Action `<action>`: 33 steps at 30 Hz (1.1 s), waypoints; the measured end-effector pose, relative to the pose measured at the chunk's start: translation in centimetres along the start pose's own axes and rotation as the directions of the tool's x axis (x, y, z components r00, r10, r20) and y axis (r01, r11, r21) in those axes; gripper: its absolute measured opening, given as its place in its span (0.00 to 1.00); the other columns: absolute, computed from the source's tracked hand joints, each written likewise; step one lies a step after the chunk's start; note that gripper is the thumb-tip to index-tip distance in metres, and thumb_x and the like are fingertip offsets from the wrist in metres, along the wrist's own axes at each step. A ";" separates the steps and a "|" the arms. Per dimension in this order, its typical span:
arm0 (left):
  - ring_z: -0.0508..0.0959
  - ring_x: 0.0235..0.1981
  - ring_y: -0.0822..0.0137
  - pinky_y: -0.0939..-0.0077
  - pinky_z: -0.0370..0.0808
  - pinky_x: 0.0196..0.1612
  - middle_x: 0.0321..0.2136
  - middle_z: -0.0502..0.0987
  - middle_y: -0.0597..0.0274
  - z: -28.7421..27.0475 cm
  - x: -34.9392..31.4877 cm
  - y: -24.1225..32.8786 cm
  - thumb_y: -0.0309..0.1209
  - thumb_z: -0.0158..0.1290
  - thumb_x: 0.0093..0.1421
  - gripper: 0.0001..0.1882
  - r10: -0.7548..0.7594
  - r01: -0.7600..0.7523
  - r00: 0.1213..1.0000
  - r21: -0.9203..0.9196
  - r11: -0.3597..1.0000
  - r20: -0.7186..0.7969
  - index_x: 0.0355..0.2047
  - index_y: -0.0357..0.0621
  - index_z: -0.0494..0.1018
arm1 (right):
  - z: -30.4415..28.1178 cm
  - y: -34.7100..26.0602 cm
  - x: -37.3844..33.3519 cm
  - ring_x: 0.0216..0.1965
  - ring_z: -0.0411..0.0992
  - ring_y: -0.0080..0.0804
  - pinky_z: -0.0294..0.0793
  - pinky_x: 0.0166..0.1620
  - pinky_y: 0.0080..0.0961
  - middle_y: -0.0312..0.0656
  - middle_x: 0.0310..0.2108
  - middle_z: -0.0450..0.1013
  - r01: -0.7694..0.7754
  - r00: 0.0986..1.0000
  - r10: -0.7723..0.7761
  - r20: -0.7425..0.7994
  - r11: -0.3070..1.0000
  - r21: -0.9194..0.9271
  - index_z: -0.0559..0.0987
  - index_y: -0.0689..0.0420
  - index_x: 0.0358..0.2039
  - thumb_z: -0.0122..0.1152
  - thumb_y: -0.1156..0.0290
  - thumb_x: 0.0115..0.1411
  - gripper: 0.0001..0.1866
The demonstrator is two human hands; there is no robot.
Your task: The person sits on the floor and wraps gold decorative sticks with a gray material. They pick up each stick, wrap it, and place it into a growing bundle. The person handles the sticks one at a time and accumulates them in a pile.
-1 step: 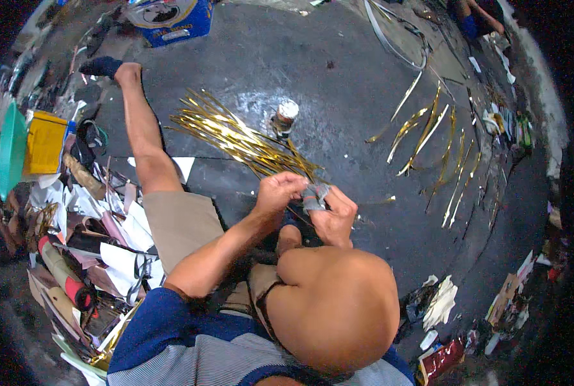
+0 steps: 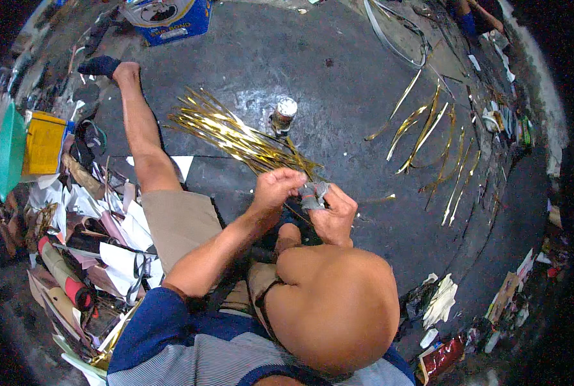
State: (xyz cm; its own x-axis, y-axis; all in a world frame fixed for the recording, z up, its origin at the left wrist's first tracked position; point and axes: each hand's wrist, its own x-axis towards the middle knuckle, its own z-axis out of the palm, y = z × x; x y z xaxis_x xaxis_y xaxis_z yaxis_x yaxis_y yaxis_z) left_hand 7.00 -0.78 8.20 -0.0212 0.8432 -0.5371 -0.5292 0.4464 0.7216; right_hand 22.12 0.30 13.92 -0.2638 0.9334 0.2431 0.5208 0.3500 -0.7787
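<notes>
The right hand (image 2: pixel 335 217) is grasping a grey cloth (image 2: pixel 314 201); the left hand (image 2: pixel 275 193) is pinching beside it, its object unclear. Gold strips (image 2: pixel 239 137) are lying ahead, near an upright can (image 2: pixel 284 118) whose contents are not showing.

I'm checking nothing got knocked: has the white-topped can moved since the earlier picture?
No: the white-topped can keeps its place relative to the blue box, with no visible shift either way.

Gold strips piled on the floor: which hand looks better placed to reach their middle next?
Probably the left hand: it lies nearer the middle of the gold strips, while the right hand, farther off, holds a grey cloth.
</notes>
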 end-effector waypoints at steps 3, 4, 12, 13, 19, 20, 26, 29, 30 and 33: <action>0.74 0.25 0.77 0.82 0.71 0.32 0.25 0.79 0.65 -0.8 1.4 3.0 0.27 0.60 0.60 0.05 0.058 -0.059 0.998 -0.065 0.996 -0.031 0.32 0.39 0.79 | 0.0 -0.3 0.5 0.22 0.72 0.43 0.70 0.25 0.34 0.44 0.24 0.73 0.067 0.998 -0.067 -0.002 0.998 -0.016 0.81 0.57 0.30 0.67 0.76 0.47 0.08; 0.74 0.25 0.77 0.82 0.71 0.32 0.25 0.79 0.65 -1.3 2.0 3.8 0.27 0.60 0.60 0.05 0.072 -0.079 0.994 -0.097 0.992 -0.077 0.32 0.38 0.78 | -0.2 -0.3 0.4 0.22 0.72 0.42 0.70 0.25 0.34 0.44 0.24 0.73 0.090 0.996 -0.089 0.024 0.996 -0.016 0.81 0.57 0.30 0.66 0.75 0.46 0.08; 0.70 0.20 0.74 0.78 0.65 0.24 0.21 0.73 0.66 -10.2 6.2 10.8 0.23 0.57 0.57 0.07 0.169 -0.185 0.958 -0.048 0.982 -0.234 0.23 0.42 0.73 | -2.1 1.7 -2.8 0.23 0.73 0.40 0.71 0.26 0.32 0.42 0.25 0.73 0.273 0.927 -0.250 0.278 0.961 -0.047 0.81 0.58 0.33 0.65 0.71 0.45 0.13; 0.68 0.18 0.75 0.79 0.64 0.23 0.19 0.72 0.67 -11.6 6.7 11.3 0.23 0.56 0.57 0.07 0.188 -0.212 0.919 -0.033 0.977 -0.347 0.22 0.43 0.72 | -2.3 1.6 -3.5 0.27 0.75 0.40 0.73 0.28 0.31 0.43 0.28 0.76 0.145 0.946 -0.149 0.286 0.989 0.037 0.82 0.58 0.35 0.65 0.72 0.42 0.15; 0.67 0.18 0.75 0.81 0.61 0.21 0.20 0.70 0.68 -16.0 7.8 16.1 0.28 0.57 0.60 0.07 0.269 -0.199 0.836 0.191 0.961 -0.479 0.27 0.47 0.71 | -5.3 3.9 -7.6 0.35 0.77 0.45 0.77 0.36 0.36 0.44 0.34 0.77 -0.054 0.934 0.014 0.357 0.994 0.100 0.81 0.58 0.35 0.63 0.76 0.40 0.17; 0.68 0.19 0.74 0.80 0.62 0.22 0.21 0.70 0.68 -16.4 6.8 17.0 0.28 0.57 0.60 0.06 0.393 -0.299 0.790 0.262 0.917 -0.471 0.28 0.46 0.71 | -5.1 4.5 -8.1 0.34 0.77 0.45 0.77 0.36 0.36 0.43 0.34 0.77 -0.016 0.933 -0.020 0.358 0.995 0.099 0.81 0.57 0.35 0.63 0.76 0.40 0.16; 0.70 0.26 0.71 0.77 0.65 0.29 0.26 0.73 0.64 -13.8 5.0 19.0 0.29 0.59 0.59 0.08 0.839 -0.635 0.457 0.552 0.540 -0.295 0.35 0.43 0.71 | -4.9 5.0 -10.1 0.28 0.73 0.46 0.71 0.30 0.36 0.44 0.27 0.72 -0.206 0.920 0.124 0.371 0.960 0.189 0.77 0.60 0.31 0.70 0.67 0.47 0.14; 0.72 0.29 0.69 0.76 0.67 0.32 0.29 0.74 0.62 -15.1 5.8 18.1 0.29 0.60 0.58 0.11 0.862 -0.582 0.435 0.650 0.489 -0.259 0.39 0.41 0.72 | -4.1 6.7 -10.6 0.26 0.71 0.46 0.70 0.30 0.36 0.46 0.24 0.71 -0.163 0.930 0.139 0.340 0.986 0.045 0.75 0.61 0.28 0.68 0.67 0.49 0.13; 0.72 0.30 0.69 0.75 0.68 0.33 0.30 0.74 0.61 -16.2 6.2 17.8 0.29 0.61 0.58 0.12 0.853 -0.537 0.458 0.686 0.490 -0.251 0.40 0.41 0.72 | -3.8 7.6 -10.6 0.26 0.71 0.44 0.70 0.30 0.35 0.46 0.24 0.71 -0.202 0.929 0.185 0.322 0.979 0.021 0.75 0.61 0.27 0.68 0.67 0.50 0.12; 0.74 0.33 0.67 0.74 0.69 0.37 0.33 0.75 0.59 -20.9 8.0 16.2 0.29 0.62 0.57 0.16 0.709 -0.248 0.654 0.812 0.528 -0.262 0.44 0.39 0.72 | -3.2 13.2 -9.7 0.28 0.74 0.38 0.71 0.32 0.34 0.46 0.25 0.74 -0.380 0.925 0.381 0.013 0.924 -0.029 0.77 0.60 0.28 0.67 0.66 0.54 0.11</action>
State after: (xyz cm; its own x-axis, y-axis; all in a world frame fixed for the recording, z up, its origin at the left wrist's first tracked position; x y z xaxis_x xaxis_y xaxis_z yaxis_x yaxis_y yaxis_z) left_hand -19.51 6.94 6.46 -0.6113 0.7901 0.0460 0.4147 0.2703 0.8689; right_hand 34.18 -3.91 3.07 -0.0560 0.9953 -0.0790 0.6051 -0.0291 -0.7956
